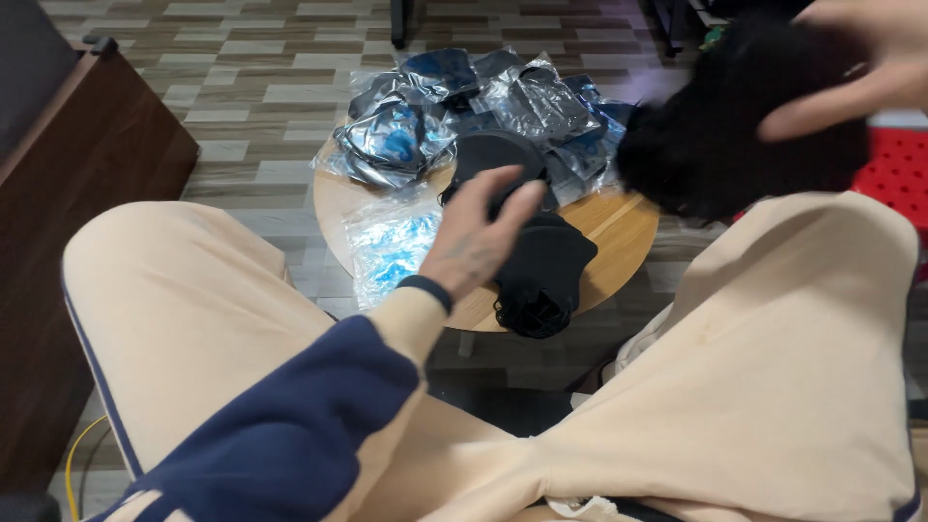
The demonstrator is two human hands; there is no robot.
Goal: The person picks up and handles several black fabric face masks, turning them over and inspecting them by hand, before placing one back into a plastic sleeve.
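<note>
From the head camera, the right hand (860, 68) held a black fuzzy item (735, 121) up close to the lens, fingers spread over its top; it was blurred, perhaps a hat. The left hand (478, 232) hovered open, fingers apart, above a black cloth piece (541, 271) on the small round table (628, 242). A firmer grip underneath would have steadied the fuzzy item. Crinkled plastic bags (396, 135) crowded the table's far side, and a dark cabinet (87, 145) stood beside the person's knee.
</note>
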